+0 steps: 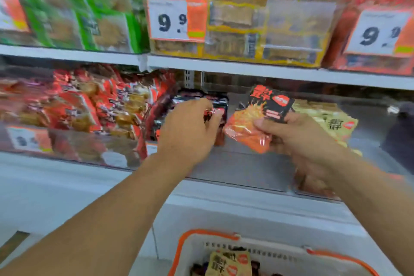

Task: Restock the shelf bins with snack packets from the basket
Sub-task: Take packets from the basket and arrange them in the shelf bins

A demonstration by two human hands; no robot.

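Head view faces blurred, seemingly close shelves (224, 67).

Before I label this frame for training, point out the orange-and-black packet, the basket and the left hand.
orange-and-black packet (257, 119): head view, on its orange front.
basket (209, 233): head view, on its orange rim.
left hand (190, 132): head view, on the back of the hand.

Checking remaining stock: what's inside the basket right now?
In the basket, a beige packet lies on top, with dark packets beside and beneath it. How many lie underneath is hidden, and the frame's bottom edge cuts off the rest.
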